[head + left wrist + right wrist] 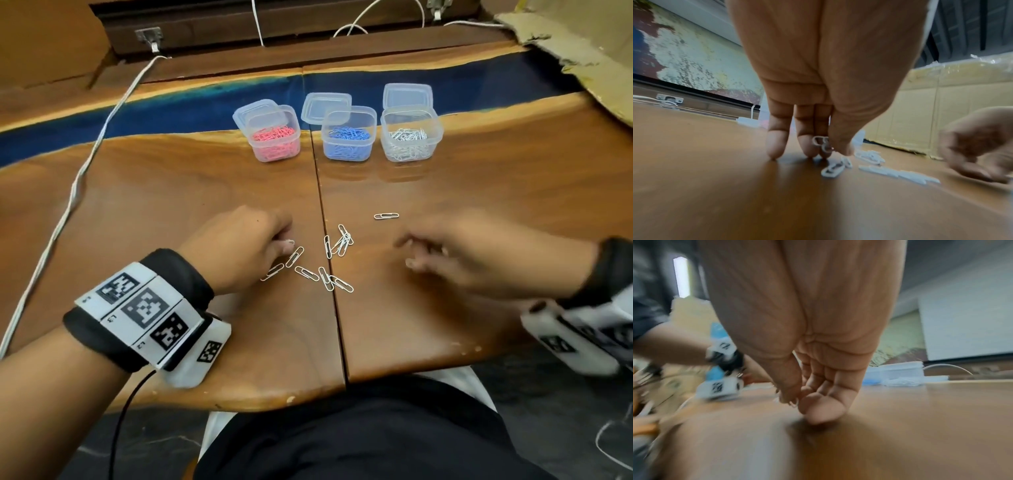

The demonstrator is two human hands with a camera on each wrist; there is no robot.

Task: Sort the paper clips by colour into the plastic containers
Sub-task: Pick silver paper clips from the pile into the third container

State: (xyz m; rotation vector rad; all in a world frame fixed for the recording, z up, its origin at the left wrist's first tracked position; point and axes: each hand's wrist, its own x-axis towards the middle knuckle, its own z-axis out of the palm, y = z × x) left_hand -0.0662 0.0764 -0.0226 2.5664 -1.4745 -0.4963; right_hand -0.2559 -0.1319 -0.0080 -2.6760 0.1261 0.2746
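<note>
Three clear plastic containers stand in a row at the back: one with pink clips point(275, 138), one with blue clips point(347, 137), one with white clips point(409, 137). Several loose white paper clips point(327, 262) lie scattered on the wooden table point(171, 212) between my hands, and a single one point(386, 216) lies further back. My left hand point(287, 245) reaches down at the left of the pile. In the left wrist view its thumb and fingers point(807, 146) pinch white clips point(821, 143), fingertips on the table. My right hand point(407, 253) is blurred, low over the table at the right. Its fingers point(822, 408) curl toward the thumb, and anything held is hidden by the blur.
Each container's lid point(327, 106) leans open behind it. A white cable point(78, 185) runs down the left of the table. Torn cardboard point(582, 44) covers the back right corner. The table's near edge point(274, 404) is just in front of my lap.
</note>
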